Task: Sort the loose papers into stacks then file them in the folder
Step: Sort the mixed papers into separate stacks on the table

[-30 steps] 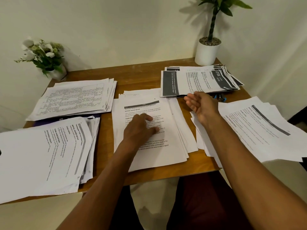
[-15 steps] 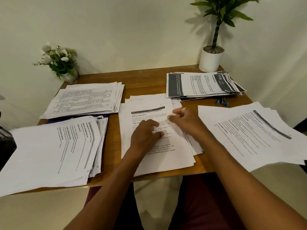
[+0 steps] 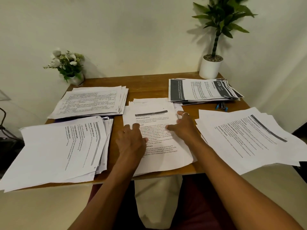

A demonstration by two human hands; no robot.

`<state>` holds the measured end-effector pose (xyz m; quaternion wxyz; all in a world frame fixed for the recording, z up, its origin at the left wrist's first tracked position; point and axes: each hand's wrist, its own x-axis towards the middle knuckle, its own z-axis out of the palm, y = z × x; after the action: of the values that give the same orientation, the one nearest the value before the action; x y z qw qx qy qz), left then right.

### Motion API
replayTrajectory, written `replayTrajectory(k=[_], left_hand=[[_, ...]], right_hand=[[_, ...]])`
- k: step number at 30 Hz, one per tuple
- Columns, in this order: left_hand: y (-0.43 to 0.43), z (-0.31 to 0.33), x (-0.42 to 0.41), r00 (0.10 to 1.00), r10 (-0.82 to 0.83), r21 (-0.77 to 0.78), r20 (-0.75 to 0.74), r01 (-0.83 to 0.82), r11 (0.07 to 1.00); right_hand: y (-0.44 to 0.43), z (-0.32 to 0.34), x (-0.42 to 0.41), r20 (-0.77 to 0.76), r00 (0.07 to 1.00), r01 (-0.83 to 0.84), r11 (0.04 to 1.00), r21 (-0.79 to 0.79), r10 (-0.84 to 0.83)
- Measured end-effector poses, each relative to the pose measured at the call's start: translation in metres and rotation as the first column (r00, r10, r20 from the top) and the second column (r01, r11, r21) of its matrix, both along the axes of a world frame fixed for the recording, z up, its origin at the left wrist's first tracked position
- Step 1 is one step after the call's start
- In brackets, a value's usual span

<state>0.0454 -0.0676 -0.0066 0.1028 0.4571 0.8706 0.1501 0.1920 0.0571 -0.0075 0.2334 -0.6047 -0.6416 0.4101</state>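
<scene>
Fingers (image 3: 133, 128), left hand (image 3: 131, 141) and right hand (image 3: 184, 128): flat on centre stack (image 3: 159, 156), gripping nothing. Risk: overhanging right stack (image 3: 249, 138), nudged, may slide off desk (image 3: 149, 90).

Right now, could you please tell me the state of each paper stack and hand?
Centre stack: loosely squared, under both hands.
Left hand: flat on it.
Right hand: touching its right edge.
Near-left stack: fanned, overhanging the table.
Near-right stack: fanned, overhanging.

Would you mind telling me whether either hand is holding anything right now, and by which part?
Nothing looks gripped. The left hand lies flat on the centre stack, and the right hand rests on it near its right edge.
</scene>
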Motion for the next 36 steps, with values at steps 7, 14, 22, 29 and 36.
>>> replayTrajectory(k=[7,14,22,29,36], left_hand=[[-0.002,0.000,-0.002,0.998,0.023,-0.001,0.065,-0.023,1.000],[-0.002,-0.004,-0.004,0.992,0.038,0.022,0.116,-0.041,0.999],[-0.007,-0.005,-0.003,0.975,0.070,0.183,0.211,-0.110,0.977],[0.009,0.014,0.020,0.916,-0.100,0.333,0.388,-0.039,0.942],[0.042,0.034,0.068,0.885,-0.234,0.363,0.403,0.081,0.928]], right_hand=[[0.010,-0.003,0.014,-0.056,0.996,0.064,0.997,-0.052,-0.067],[0.008,0.000,0.017,-0.141,0.990,0.010,0.999,-0.036,-0.015],[0.007,0.012,0.043,-0.353,0.934,0.064,0.998,0.030,-0.049],[0.014,0.020,0.083,-0.542,0.803,0.222,0.968,-0.115,-0.248],[0.012,0.019,0.153,-0.694,0.681,0.187,0.972,-0.140,-0.231]])
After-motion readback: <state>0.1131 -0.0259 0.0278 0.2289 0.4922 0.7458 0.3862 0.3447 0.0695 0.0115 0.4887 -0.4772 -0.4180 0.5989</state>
